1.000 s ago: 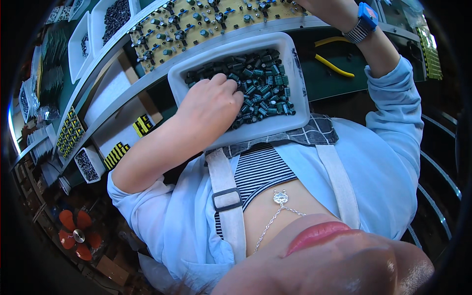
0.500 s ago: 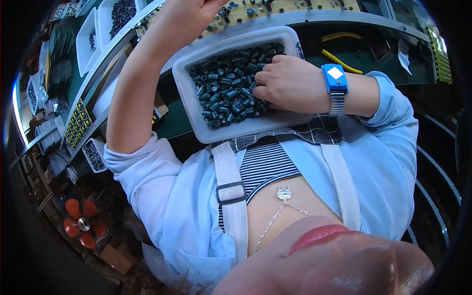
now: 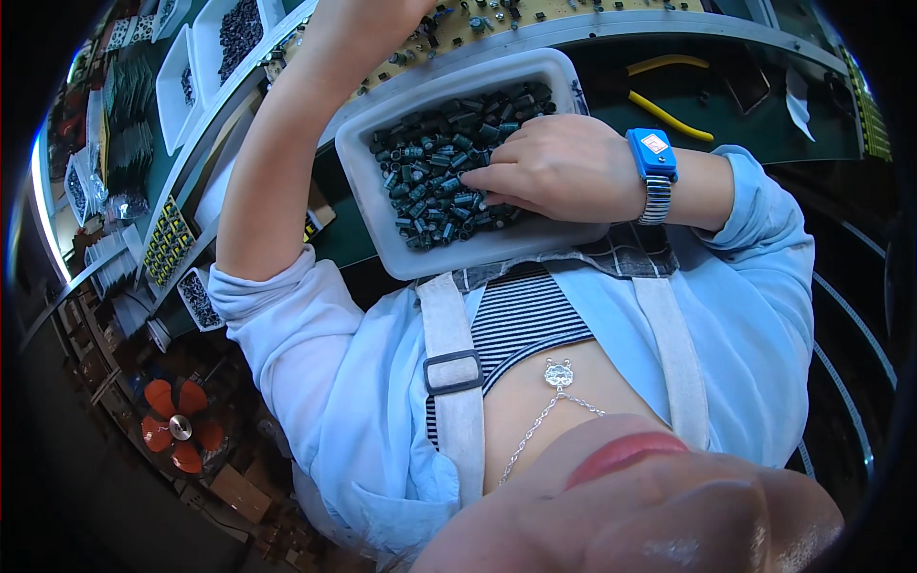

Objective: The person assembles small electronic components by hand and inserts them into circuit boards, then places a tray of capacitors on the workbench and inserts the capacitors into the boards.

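Your right hand [image 3: 549, 172] is resting inside the white tray [image 3: 382, 224], fingers curled down and pinching into the heap of small dark cylindrical components [image 3: 435, 186], though whether a piece is actually caught between the fingertips cannot be told from here. The tray is sitting at the near edge of the workbench, tight against your chest, which is keeping the parts within a short reach. Your left hand [image 3: 368, 14] is reaching up to the far side, over the yellowish circuit board [image 3: 573, 10] that is already carrying some parts; it is cut off by the top of the view, so its grip cannot be told. A blue wrist strap [image 3: 652, 158] is circling your right wrist. Yellow-handled cutters [image 3: 669, 110] are lying on the green mat to the tray's right, and another white tray of dark parts [image 3: 239, 33] is waiting toward the far left corner.
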`<state>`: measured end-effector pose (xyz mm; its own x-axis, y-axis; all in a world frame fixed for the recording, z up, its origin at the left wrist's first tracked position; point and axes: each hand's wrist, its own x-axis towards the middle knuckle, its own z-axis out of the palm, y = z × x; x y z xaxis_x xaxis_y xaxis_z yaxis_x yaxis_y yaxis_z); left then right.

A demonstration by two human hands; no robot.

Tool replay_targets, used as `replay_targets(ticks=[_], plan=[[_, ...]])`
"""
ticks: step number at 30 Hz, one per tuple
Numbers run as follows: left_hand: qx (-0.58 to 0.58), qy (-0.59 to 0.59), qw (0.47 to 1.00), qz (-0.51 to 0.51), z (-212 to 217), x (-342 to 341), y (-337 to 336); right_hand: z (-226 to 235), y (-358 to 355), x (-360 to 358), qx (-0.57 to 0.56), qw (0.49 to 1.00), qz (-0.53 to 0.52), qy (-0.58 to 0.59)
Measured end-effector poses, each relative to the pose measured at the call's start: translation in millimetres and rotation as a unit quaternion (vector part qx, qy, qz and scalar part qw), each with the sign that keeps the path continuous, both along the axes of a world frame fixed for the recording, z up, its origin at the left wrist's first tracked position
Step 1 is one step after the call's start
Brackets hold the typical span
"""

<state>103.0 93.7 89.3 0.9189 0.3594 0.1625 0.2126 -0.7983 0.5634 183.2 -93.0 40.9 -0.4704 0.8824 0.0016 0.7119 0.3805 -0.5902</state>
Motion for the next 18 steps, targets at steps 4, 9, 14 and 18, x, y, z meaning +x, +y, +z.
replay_targets(ticks=[4, 9, 14, 18], plan=[[0.083, -0.007, 0.996, -0.017, -10.1, 2.5, 5.6, -5.4, -2.9, 2.9, 0.075, 0.997, -0.014, 0.013], [0.124, 0.029, 0.992, 0.000, -10.5, 5.6, 3.9, -6.7, -5.2, 5.6, 0.115, 0.993, -0.019, 0.022], [0.199, 0.019, 0.979, -0.028, -8.0, 10.0, -6.5, -9.8, -7.5, 15.8, 0.125, 0.980, -0.011, 0.153], [0.196, -0.029, 0.980, -0.012, -17.7, -5.9, -2.8, 2.4, -6.2, 51.7, 0.206, 0.948, -0.169, 0.175]])
